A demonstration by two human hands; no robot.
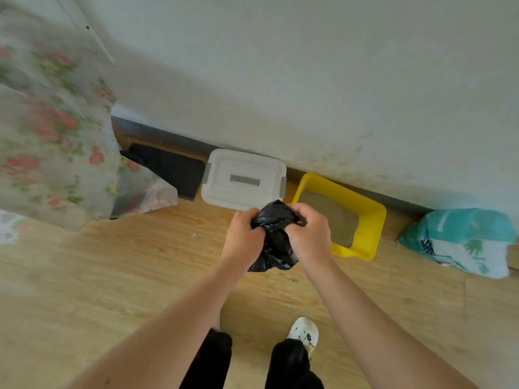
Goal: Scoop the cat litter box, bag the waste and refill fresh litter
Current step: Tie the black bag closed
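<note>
A crumpled black plastic bag hangs in the air between both hands, above the wooden floor. My left hand grips its upper left part, and my right hand pinches its upper right part. Behind them, against the wall, stands the yellow litter box with tan litter inside. A teal and white litter sack lies on the floor to the right of the box.
A white lidded plastic container stands left of the litter box, and a black mat lies beyond it. Floral fabric fills the left side. My feet, one in a white shoe, stand on the wooden floor.
</note>
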